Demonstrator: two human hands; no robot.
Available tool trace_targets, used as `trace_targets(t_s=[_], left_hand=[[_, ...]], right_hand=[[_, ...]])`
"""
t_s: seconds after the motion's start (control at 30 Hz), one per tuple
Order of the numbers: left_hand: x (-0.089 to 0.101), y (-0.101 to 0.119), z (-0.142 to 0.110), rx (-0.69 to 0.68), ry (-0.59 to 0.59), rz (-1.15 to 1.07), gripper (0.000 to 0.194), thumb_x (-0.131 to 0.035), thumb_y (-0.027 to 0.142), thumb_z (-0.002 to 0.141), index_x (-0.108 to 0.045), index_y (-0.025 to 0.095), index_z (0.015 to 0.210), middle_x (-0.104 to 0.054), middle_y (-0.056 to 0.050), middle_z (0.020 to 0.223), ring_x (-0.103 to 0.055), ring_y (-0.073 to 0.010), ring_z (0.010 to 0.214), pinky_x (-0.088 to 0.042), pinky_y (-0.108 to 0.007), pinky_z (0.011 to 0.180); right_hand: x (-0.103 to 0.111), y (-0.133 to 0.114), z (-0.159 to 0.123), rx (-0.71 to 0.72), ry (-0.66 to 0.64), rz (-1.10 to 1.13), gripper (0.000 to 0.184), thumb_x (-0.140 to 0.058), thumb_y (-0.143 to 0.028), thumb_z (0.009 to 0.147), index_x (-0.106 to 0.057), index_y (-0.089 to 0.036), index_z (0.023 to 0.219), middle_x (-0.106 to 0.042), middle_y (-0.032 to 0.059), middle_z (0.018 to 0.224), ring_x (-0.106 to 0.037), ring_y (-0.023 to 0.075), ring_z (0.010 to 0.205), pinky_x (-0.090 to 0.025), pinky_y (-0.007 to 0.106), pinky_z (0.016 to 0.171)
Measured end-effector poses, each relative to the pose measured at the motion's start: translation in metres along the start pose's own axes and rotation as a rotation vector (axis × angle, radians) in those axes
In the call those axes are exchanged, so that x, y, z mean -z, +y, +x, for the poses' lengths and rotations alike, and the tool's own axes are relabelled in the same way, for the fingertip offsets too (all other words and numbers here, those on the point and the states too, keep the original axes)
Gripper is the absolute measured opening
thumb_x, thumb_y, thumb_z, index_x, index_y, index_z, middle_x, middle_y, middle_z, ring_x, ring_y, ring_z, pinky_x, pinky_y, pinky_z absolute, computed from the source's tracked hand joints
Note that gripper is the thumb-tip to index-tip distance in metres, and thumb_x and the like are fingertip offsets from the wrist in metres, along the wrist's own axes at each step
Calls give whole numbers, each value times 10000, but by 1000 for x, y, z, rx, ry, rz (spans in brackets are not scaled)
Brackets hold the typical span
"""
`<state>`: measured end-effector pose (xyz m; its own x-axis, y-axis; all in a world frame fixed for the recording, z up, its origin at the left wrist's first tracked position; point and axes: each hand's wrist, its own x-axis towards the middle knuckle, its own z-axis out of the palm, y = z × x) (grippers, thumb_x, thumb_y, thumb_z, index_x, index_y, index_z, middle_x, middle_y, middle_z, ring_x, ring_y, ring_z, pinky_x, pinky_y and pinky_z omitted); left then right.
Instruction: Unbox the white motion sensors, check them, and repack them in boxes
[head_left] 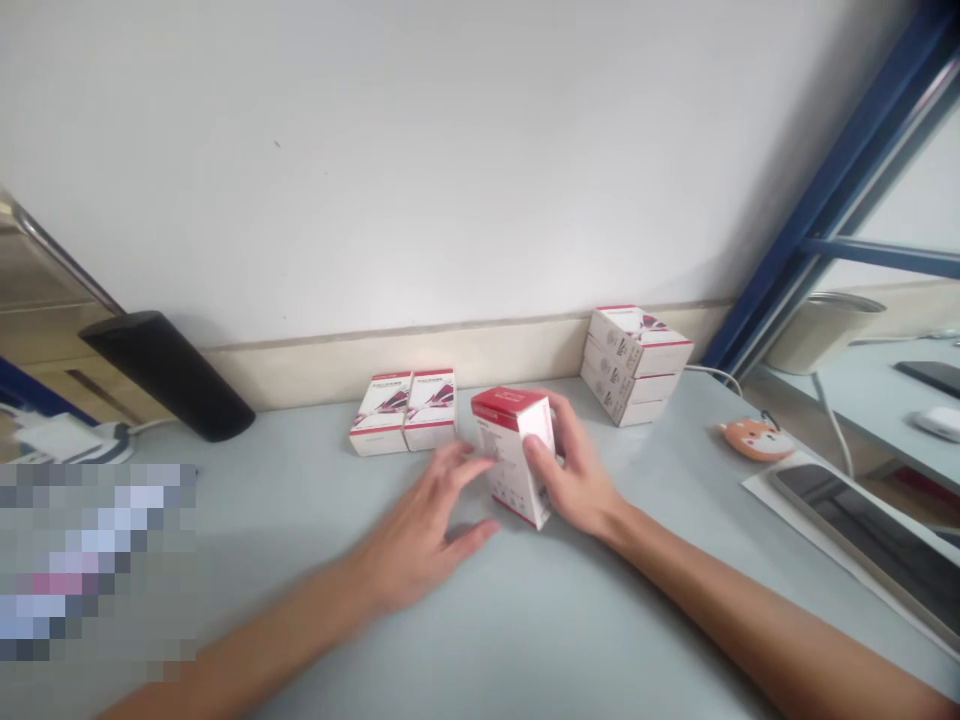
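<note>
A white cardboard box with a red end (514,450) stands tilted on the pale grey table (300,510), gripped on its right side by my right hand (571,478). My left hand (422,527) lies spread on the table, its fingertips against the box's left face and its thumb low near the corner. Behind them, two similar boxes (403,411) lie side by side against the wall. A stack of three such boxes (636,365) sits at the back right.
A black cylinder (166,375) lies at the back left, with a blurred patch over the near left area. On the right are an orange fox-shaped pouch (756,438) and a dark tablet on a white sheet (862,530). A blue frame (825,220) rises beyond the table's right end.
</note>
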<state>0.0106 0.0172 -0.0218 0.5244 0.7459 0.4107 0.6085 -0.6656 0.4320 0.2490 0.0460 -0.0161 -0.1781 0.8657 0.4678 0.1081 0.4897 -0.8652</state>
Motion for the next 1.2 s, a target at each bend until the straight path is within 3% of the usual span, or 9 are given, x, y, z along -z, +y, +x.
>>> trace_targets(t_s=[0.07,0.13,0.23,0.37,0.47,0.63,0.93,1.03,1.2], left_hand=[[-5,4,9,30,55,-159,583,-682,351,985,-356,333,1468,-421,-166,1592,-521,-319,1443,-591,-483,1058],[-13,12,19,88,116,-425,567,-650,352,1009,-271,345,1431,-499,-156,1519,-605,-270,1358,-609,-459,1039],[-26,27,26,151,274,-653,523,-637,355,1019,-251,358,1373,-550,-130,1454,-679,-236,1246,-638,-425,970],[-32,31,14,86,409,-462,667,-836,412,868,-385,349,1355,-580,-105,1381,-626,-285,1279,-589,-519,1049],[-30,25,6,25,474,-242,567,-887,390,813,-524,345,1247,-540,-94,1330,-627,-301,1245,-603,-543,1028],[-27,22,8,-80,512,-30,490,-844,331,859,-534,348,1239,-452,-99,1329,-635,-282,1214,-642,-507,973],[-16,26,8,-121,370,98,698,-754,115,881,-468,449,1424,-433,-111,1428,-607,-316,1277,-639,-537,982],[-17,19,4,-120,360,116,622,-728,125,894,-538,441,1394,-442,-97,1456,-613,-308,1271,-638,-547,991],[-23,13,-3,28,343,90,481,-782,215,861,-645,393,1286,-512,-79,1414,-647,-320,1246,-645,-548,981]], right_hand=[[0,-7,-1,-36,-83,39,479,-529,-513,1061,-478,-256,1462,-629,119,1457,-634,265,1291,-540,440,1064],[1,-13,-1,-41,-166,59,487,-516,-523,1065,-479,-277,1483,-608,103,1489,-599,267,1345,-523,443,1098],[2,-23,-2,-47,-172,33,463,-567,-530,1039,-508,-294,1433,-641,91,1423,-641,264,1265,-560,438,1045],[2,-32,-8,107,-76,-170,342,-590,-446,1031,-570,-303,1341,-664,92,1301,-658,270,1164,-568,455,998],[1,-36,-14,256,-60,-302,381,-592,-341,1024,-542,-318,1401,-692,90,1212,-678,260,1047,-586,443,915],[1,-32,-14,260,49,-295,386,-652,-327,993,-549,-302,1364,-718,92,1214,-713,243,994,-620,413,847],[9,-35,-7,339,39,-338,296,-714,-346,946,-596,-297,1213,-755,53,1058,-704,205,836,-622,385,743],[10,-35,-7,349,15,-335,281,-720,-354,947,-605,-295,1197,-752,43,1019,-687,194,795,-612,376,722],[12,-34,-7,339,46,-297,141,-597,-354,1031,-640,-273,1138,-738,32,962,-674,178,778,-588,343,707]])
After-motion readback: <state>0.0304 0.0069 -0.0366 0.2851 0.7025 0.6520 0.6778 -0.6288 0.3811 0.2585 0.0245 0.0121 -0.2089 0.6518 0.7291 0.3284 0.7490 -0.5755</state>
